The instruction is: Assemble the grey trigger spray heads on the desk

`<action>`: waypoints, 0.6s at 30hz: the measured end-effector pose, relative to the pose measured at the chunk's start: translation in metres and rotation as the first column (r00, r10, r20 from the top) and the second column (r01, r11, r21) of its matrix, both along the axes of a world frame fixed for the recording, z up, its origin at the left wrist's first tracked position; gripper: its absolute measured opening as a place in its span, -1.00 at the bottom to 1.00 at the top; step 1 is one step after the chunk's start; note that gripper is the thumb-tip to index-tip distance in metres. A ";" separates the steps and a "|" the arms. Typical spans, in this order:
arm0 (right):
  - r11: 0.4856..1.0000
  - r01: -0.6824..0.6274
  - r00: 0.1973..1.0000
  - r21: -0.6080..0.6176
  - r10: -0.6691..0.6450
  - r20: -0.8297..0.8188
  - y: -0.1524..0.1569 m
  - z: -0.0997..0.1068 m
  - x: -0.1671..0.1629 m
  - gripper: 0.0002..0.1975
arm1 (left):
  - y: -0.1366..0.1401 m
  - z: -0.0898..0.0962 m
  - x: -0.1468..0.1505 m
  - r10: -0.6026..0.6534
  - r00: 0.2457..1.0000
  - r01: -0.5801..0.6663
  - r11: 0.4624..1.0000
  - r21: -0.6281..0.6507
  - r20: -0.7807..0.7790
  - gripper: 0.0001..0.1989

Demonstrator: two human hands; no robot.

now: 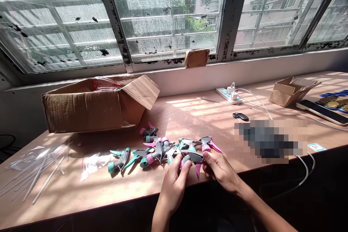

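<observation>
1. Left hand [174, 181] and right hand [224, 174] clamped on opposite ends of one grey-and-pink plastic trigger sprayer [196, 157];
2. beyond both hands, leftward, I see loosely heaped grey, teal and pink sprayers [158, 150]

Strong daylight through the windows [168, 14] stripes the table [187, 116] with bright bands and shadows; the space below is nearly black. A pixelated patch [268, 139] blots the right side; the edges look stretched.
</observation>
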State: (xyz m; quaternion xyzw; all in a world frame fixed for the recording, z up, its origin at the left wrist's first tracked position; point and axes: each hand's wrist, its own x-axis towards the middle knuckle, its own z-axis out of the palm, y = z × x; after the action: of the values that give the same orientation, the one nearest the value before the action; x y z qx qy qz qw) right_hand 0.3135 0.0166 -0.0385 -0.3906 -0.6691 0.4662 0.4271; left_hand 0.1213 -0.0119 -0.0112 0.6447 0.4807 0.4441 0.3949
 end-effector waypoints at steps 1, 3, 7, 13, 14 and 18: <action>1.000 -0.016 1.000 -0.005 0.016 -0.012 0.000 0.000 -0.001 -0.42 | 0.000 0.001 0.000 0.011 1.000 -0.011 1.000 0.007 0.007 -0.74; 1.000 -0.023 1.000 0.020 0.024 -0.020 0.001 0.000 -0.002 -0.51 | 0.001 0.001 0.002 0.038 0.999 -0.038 0.999 0.009 0.029 -0.73; 0.987 0.074 0.997 0.143 -0.077 0.017 0.003 0.001 -0.002 -0.64 | 0.001 -0.003 0.002 0.057 0.998 -0.057 0.998 0.008 0.042 -0.71; 0.970 0.059 0.990 0.234 -0.087 0.113 -0.001 0.003 0.002 -0.50 | 0.001 -0.007 -0.001 0.054 0.998 -0.054 0.998 0.019 0.013 -0.73; 0.970 0.057 0.988 0.237 -0.088 0.126 -0.002 0.004 0.002 -0.45 | 0.001 -0.007 -0.001 0.049 0.999 -0.049 0.999 0.024 0.012 -0.73; 0.986 0.039 0.994 0.163 -0.056 0.098 -0.003 0.003 0.000 -0.43 | 0.001 -0.008 -0.001 0.057 0.998 -0.057 0.998 0.022 0.027 -0.71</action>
State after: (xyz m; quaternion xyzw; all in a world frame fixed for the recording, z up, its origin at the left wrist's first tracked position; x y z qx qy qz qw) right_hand 0.3135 0.0138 -0.0358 -0.3941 -0.7161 0.3796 0.4334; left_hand 0.1205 -0.0111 -0.0189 0.6294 0.4884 0.4693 0.3810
